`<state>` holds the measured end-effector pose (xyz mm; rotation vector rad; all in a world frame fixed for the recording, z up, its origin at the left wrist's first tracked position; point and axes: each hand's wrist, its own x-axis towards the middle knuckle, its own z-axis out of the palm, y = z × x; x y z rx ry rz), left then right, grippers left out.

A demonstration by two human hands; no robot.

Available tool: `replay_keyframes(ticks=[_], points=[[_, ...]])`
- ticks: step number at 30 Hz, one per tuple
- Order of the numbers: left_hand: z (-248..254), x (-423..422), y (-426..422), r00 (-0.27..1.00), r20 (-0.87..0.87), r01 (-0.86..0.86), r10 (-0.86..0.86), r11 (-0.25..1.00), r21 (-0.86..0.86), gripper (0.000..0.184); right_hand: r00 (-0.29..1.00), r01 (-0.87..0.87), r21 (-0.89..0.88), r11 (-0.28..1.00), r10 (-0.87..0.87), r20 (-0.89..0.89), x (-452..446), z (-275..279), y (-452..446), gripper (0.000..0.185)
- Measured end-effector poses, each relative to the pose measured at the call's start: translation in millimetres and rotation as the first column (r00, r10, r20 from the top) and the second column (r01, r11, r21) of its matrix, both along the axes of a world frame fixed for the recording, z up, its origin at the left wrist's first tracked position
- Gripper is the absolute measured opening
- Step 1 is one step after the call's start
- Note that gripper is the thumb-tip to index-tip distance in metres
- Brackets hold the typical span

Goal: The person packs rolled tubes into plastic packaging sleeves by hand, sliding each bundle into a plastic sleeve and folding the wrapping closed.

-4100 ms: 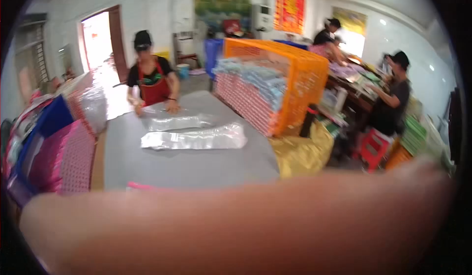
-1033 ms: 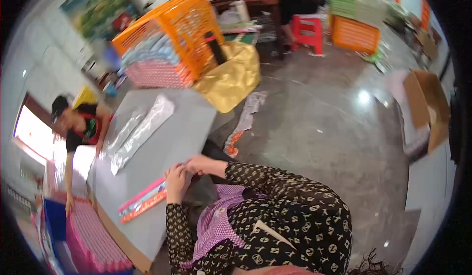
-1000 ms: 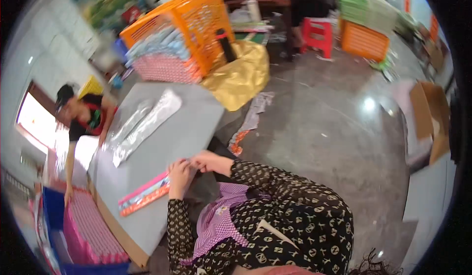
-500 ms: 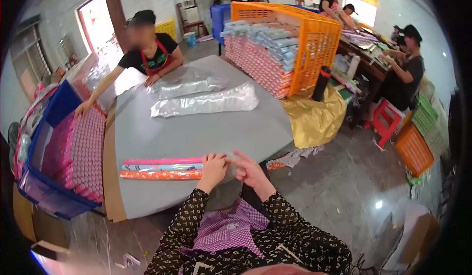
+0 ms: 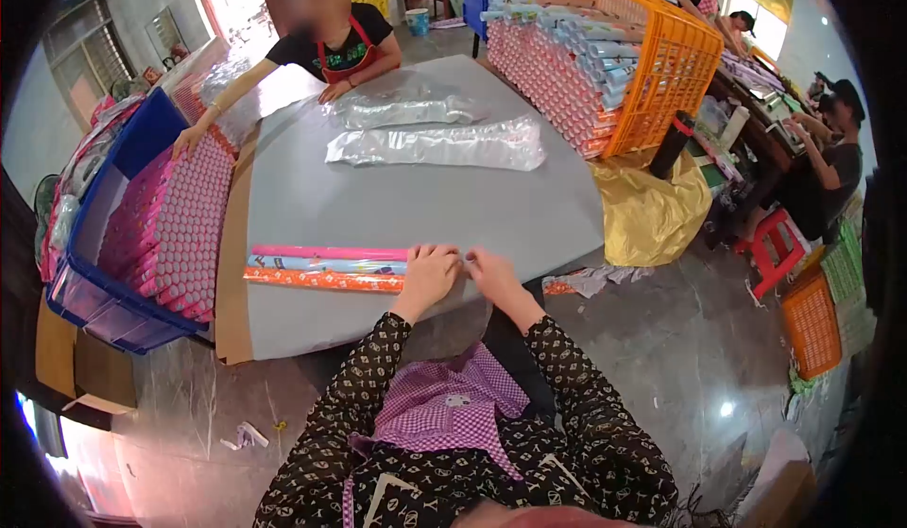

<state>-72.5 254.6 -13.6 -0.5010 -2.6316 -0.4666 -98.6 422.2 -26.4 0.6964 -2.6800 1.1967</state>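
Observation:
Three slim rolls, pink, light blue with print and orange, lie side by side in a clear plastic sleeve near the front edge of the grey tabletop. They look like wrapping paper. My left hand rests over their right end, its fingers bent down onto the sleeve. Just to its right, my right hand is closed, thumb and fingertips drawn together at the sleeve's end. The plastic between my hands is hard to see. Farther back on the table lie flat clear plastic sleeves.
A blue crate of pink rolls stands left, with a co-worker's hand on them. Behind right, an orange crate holds many rolls. A black bottle and gold sheet are beside it. Other people work at the right.
My right hand's extended fingers have curled in at the sleeve's end. My left hand stays on the rolls. The view has shifted, so the table sits higher in the picture.

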Motion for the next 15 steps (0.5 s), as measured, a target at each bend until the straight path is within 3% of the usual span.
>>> replay_keyframes(ticks=[2,4,6,8,10,12,15], points=[[-4.1,-4.5,-3.4,0.999,-0.034,0.008,-0.006,0.998,0.065,0.020,0.998,-0.028,-0.034,0.999,0.030,0.055,-9.9,-0.6,0.0,0.016],[-1.0,-8.7,-17.2,0.997,0.073,0.005,-0.014,0.993,0.118,0.022,0.999,-0.051,0.032,0.998,0.051,-0.010,-18.2,-5.2,-2.9,0.016],[9.3,-12.8,-34.4,0.991,0.118,0.016,-0.057,0.947,0.322,0.028,0.994,-0.112,0.062,0.992,0.112,0.003,-27.9,-3.1,-6.0,0.018],[-1.1,-22.2,-74.7,0.996,0.091,-0.016,-0.005,0.975,0.223,0.032,0.996,-0.059,0.163,0.985,0.068,-0.050,-40.2,-14.3,-9.8,0.019],[8.0,-9.8,-107.2,0.982,0.097,-0.161,0.163,0.987,-0.031,0.040,0.997,-0.044,0.223,0.974,0.056,-0.051,-47.8,-8.4,-11.2,0.019],[32.3,12.1,-119.9,0.950,0.148,-0.213,0.273,0.919,-0.331,0.046,0.994,-0.056,0.115,0.992,0.066,-0.082,-43.3,6.0,-12.2,0.019],[10.2,18.6,-133.0,0.921,0.242,-0.237,0.307,0.931,-0.276,0.049,0.995,-0.066,0.137,0.988,0.075,-0.062,-54.6,-2.9,-14.6,0.019]])
